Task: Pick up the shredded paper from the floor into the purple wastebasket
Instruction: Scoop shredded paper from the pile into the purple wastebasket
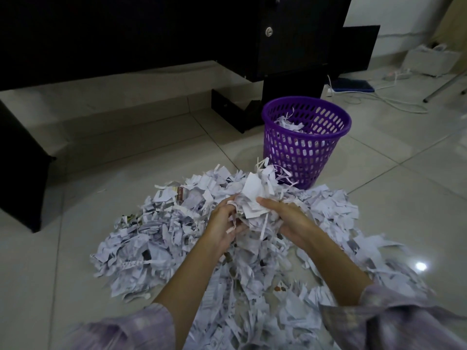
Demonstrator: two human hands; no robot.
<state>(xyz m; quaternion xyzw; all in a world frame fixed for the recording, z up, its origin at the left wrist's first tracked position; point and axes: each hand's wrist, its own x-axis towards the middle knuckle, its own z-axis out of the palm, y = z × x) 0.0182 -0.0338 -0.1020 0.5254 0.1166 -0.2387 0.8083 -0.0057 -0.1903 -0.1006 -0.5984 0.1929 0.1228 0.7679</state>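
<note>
Paper clump [255, 195] was cupped between left hand [225, 223] and right hand [285, 218], fingers curled around it; next, carry toward purple wastebasket [305, 140] at one o'clock.

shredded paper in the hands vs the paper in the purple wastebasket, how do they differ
The bunch of shredded paper is gripped between the left hand and the right hand, above the floor pile; the paper in the purple wastebasket lies loose, untouched. The bunch is in the open; the basket paper sits below the wastebasket rim. Both are white scraps and strips.
</note>
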